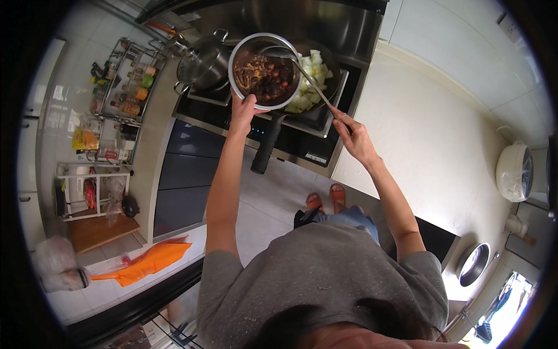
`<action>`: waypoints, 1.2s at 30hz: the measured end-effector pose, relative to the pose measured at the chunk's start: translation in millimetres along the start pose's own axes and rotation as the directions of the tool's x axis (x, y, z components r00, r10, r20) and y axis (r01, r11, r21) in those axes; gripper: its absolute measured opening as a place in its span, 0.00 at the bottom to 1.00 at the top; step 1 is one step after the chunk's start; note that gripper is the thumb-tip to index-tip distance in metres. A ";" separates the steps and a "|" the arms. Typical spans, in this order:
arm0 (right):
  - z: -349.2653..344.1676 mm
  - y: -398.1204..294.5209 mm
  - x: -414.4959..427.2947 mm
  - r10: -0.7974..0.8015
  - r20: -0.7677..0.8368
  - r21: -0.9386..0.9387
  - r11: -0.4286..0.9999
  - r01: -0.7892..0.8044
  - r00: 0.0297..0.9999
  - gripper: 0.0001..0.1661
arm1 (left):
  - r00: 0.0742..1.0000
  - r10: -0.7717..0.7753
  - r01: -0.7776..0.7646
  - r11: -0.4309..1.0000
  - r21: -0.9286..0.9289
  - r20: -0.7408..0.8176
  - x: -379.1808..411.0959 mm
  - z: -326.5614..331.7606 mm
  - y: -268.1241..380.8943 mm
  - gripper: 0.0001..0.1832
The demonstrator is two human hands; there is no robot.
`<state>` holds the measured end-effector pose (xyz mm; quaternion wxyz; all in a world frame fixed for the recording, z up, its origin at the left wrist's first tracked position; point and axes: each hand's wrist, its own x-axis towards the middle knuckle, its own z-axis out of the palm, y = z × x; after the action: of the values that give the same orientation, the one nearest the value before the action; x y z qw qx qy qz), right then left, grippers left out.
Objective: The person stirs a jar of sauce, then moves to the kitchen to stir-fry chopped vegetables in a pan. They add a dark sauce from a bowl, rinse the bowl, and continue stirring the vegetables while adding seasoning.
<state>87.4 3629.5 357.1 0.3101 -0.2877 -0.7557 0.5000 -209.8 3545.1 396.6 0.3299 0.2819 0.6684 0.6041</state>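
My left hand (244,114) grips the near rim of a round metal bowl (301,87), lifted over the left part of a dark frying pan. Inside the bowl is a dark reddish-brown mix (272,78) with lumps and yellowish shreds. My right hand (358,136) holds the handle of a metal ladle (317,89), whose head lies over the bowl's far side. Chopped pale green-white vegetable pieces (314,72) fill the visible part of the frying pan (335,85), which sits on the right burner. Its black handle (267,146) points towards me. The bowl hides the pan's left side.
A lidded steel pot (204,61) stands on the left burner of the cooktop (205,107). Further left are a wire rack (104,102) with bottles and an orange cloth (152,264). A pale countertop (418,118) extends right, holding a plastic-covered white appliance (510,172) and a round metal pan (473,264).
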 end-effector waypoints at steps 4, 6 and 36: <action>-8.8 1.7 -7.7 -0.057 -0.075 0.021 0.998 0.059 0.996 0.22 | 0.992 0.116 -0.103 0.977 0.184 -0.056 22.4 6.9 -19.4 0.44; -23.5 -2.2 -12.3 0.024 -0.027 -0.050 0.998 -0.025 0.999 0.21 | 0.991 0.108 -0.095 0.985 0.145 -0.082 32.1 9.7 -28.2 0.45; -56.8 -11.0 8.9 -0.228 0.088 -0.560 0.794 0.237 0.970 0.23 | 0.995 0.101 -0.104 0.979 0.173 0.027 57.4 21.6 -4.6 0.45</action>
<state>123.3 3665.2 386.4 0.2636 -0.2679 -0.9017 0.2135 -228.7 3602.5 385.1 0.2787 0.3492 0.7002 0.5569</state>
